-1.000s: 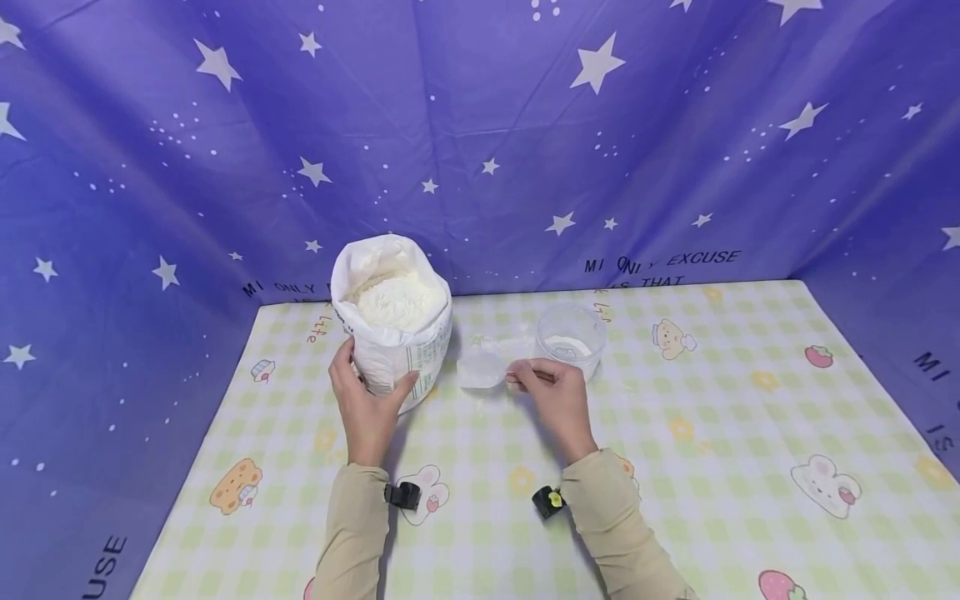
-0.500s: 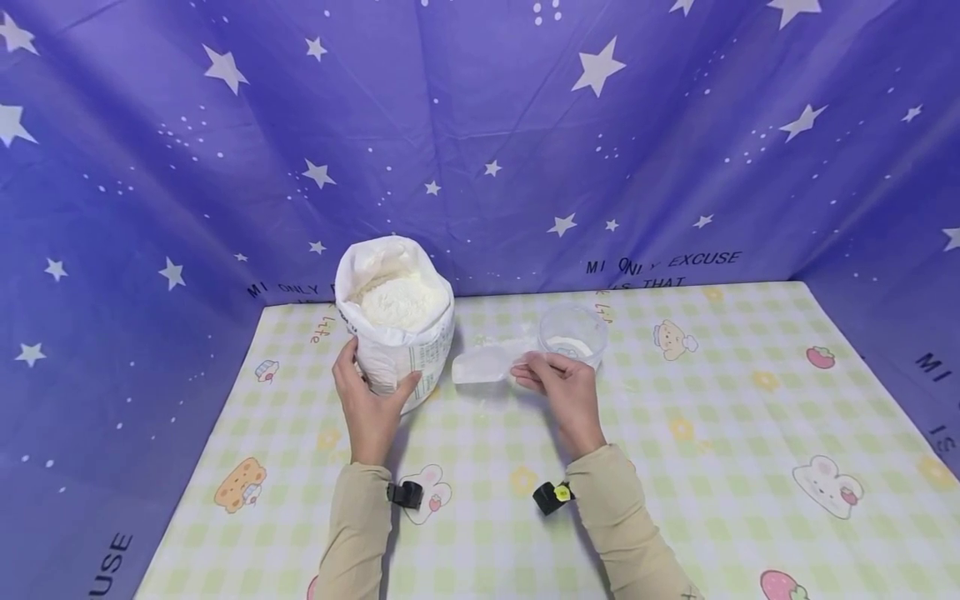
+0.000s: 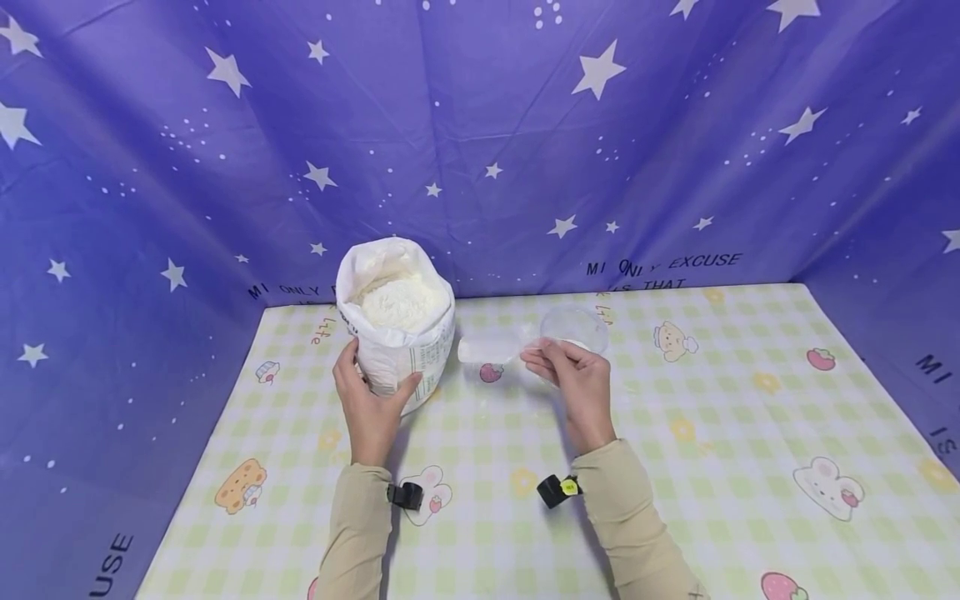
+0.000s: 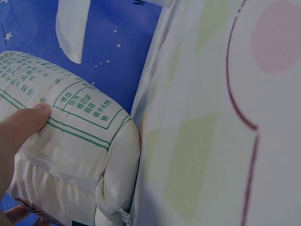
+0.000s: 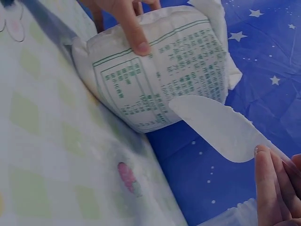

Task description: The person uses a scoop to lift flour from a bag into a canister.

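Observation:
An open white bag (image 3: 431, 354) filled with white powder (image 3: 401, 304) stands on the left part of the table. My left hand (image 3: 367, 412) grips its lower side, thumb pressed on the green print, as the left wrist view shows on the bag (image 4: 66, 136). Right of the bag, my right hand (image 3: 573, 383) pinches the handle of a translucent scoop (image 3: 487, 347), raised over the tabletop with its bowl pointing at the bag. In the right wrist view the scoop (image 5: 221, 127) has a crumbly white edge along its top. Behind the right hand stands a clear round tub (image 3: 573, 321), partly hidden.
A green-and-white checked cloth (image 3: 712, 467) with cartoon prints covers the table. Purple-blue curtain (image 3: 517, 125) with white stars hangs behind and at both sides, close behind the bag. Black wrist cameras sit at both sleeves.
My right hand has lifted the scoop a little away from the table and shifted slightly right, uncovering a strawberry print below it. The left hand keeps its hold on the bag.

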A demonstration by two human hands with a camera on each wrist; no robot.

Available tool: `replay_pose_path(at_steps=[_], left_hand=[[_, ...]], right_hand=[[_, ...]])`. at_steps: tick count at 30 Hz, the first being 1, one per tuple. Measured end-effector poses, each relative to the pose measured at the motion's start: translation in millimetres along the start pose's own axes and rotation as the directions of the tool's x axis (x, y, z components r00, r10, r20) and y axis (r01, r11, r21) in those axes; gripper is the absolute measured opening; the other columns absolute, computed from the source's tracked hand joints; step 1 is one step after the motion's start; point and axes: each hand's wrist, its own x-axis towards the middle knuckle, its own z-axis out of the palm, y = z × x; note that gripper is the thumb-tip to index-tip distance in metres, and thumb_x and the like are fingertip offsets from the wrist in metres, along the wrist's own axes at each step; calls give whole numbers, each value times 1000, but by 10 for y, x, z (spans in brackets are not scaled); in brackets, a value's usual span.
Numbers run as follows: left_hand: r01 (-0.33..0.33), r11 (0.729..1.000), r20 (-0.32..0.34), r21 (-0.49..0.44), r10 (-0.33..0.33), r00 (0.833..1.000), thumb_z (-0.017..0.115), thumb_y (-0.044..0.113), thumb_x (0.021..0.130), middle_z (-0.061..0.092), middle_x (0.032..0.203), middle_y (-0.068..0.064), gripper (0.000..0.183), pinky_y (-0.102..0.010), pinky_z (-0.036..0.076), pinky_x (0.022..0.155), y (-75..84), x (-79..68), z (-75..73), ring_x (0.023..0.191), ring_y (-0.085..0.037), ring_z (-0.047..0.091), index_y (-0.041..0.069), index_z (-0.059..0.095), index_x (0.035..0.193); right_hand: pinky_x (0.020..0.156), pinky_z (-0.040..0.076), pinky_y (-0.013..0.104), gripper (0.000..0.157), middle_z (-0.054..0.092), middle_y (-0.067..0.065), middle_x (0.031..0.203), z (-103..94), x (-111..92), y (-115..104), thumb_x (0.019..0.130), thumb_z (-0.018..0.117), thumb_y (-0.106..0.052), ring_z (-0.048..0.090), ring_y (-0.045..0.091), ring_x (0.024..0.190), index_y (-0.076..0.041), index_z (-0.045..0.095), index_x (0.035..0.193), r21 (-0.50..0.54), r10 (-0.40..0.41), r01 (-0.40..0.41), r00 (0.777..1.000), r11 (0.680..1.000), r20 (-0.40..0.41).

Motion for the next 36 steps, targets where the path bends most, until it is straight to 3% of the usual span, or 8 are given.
replay_pose_path(at_steps=[6, 19, 36], left_hand=[[4, 1000, 5, 0, -4, 1000, 91, 20, 69, 37, 145, -15, 97, -47, 43, 110, 4, 10, 6, 134, -25, 38, 12, 34, 147], [-4, 1000, 13, 12, 4, 1000, 90, 21, 70, 37, 145, -15, 97, -47, 44, 108, -8, 18, 3, 133, -25, 38, 12, 33, 148], [1, 1000, 0, 10, -1, 1000, 91, 22, 69, 37, 144, -15, 97, -46, 43, 110, -13, 4, 8, 133, -26, 38, 11, 34, 147]], right_hand=[[85, 59, 35, 35, 76, 10, 87, 9, 31, -146, 97, 65, -15, 75, 21, 82, 16, 64, 114, 4, -22, 22, 999, 1000, -29], [84, 60, 36, 24, 76, 14, 85, 83, 146, -379, 95, 65, -9, 75, 22, 80, 12, 69, 106, 75, -109, 111, 994, 991, -33], [85, 59, 37, 26, 75, 13, 86, 319, 250, -440, 95, 65, -10, 75, 23, 81, 13, 67, 108, 115, -115, 108, 992, 987, 55]])
